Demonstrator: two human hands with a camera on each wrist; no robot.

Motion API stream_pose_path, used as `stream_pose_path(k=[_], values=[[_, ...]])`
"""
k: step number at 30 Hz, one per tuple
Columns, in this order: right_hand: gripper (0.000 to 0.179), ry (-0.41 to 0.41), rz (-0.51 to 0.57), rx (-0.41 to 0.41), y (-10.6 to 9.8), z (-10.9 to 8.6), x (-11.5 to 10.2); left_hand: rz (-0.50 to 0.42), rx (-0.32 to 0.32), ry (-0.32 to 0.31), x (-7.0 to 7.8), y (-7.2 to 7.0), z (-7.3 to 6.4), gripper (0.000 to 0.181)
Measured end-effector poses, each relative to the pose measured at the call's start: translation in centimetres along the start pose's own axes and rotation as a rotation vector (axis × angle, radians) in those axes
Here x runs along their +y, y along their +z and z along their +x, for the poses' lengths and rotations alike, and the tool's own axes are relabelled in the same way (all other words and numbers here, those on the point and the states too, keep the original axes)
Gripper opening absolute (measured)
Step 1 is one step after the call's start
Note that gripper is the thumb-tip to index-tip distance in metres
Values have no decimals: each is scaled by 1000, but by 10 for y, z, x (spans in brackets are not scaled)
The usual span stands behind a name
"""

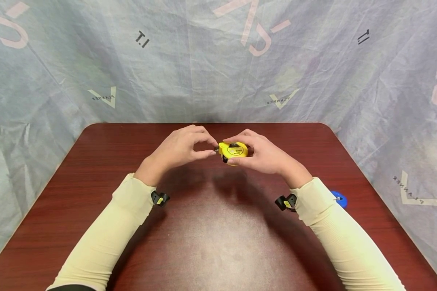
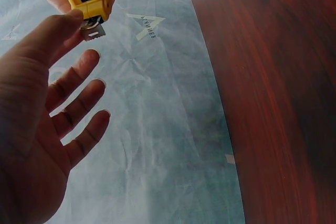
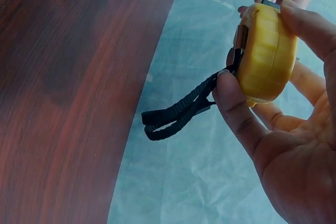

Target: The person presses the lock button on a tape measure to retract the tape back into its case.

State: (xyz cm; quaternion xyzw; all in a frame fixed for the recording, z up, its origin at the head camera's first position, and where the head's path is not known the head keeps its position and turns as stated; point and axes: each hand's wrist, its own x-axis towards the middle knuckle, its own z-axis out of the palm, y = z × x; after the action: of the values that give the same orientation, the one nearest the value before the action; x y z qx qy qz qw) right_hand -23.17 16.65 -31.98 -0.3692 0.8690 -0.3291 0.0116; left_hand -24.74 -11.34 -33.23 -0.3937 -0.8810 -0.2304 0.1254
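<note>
A yellow tape measure (image 1: pixel 236 150) is held up over the far half of the table, between both hands. My right hand (image 1: pixel 264 153) grips its case, with thumb and fingers on opposite sides. The left hand (image 1: pixel 182 147) pinches at the metal end hook (image 2: pixel 94 32), which sits right at the mouth of the case. Its other three fingers are spread apart from the tape measure in the left wrist view. From the case hangs a black wrist strap (image 3: pixel 178 111), looped and loose in the right wrist view.
A blue rounded object (image 1: pixel 339 199) lies on the table at the right, partly hidden behind the right sleeve. The dark red wooden table (image 1: pixel 218 242) ends at a grey printed cloth (image 1: pixel 204 60) hanging behind and around it.
</note>
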Motion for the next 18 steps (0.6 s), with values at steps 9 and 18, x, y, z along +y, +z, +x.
stream_pose_path(k=[9,18], values=[[55,59,-25,14,-8,-10,6,12,-3,-72,-10,-9,-13,22],[55,93,-68,16,-22,-32,17,106,-91,-186,-31,-28,-45,40]])
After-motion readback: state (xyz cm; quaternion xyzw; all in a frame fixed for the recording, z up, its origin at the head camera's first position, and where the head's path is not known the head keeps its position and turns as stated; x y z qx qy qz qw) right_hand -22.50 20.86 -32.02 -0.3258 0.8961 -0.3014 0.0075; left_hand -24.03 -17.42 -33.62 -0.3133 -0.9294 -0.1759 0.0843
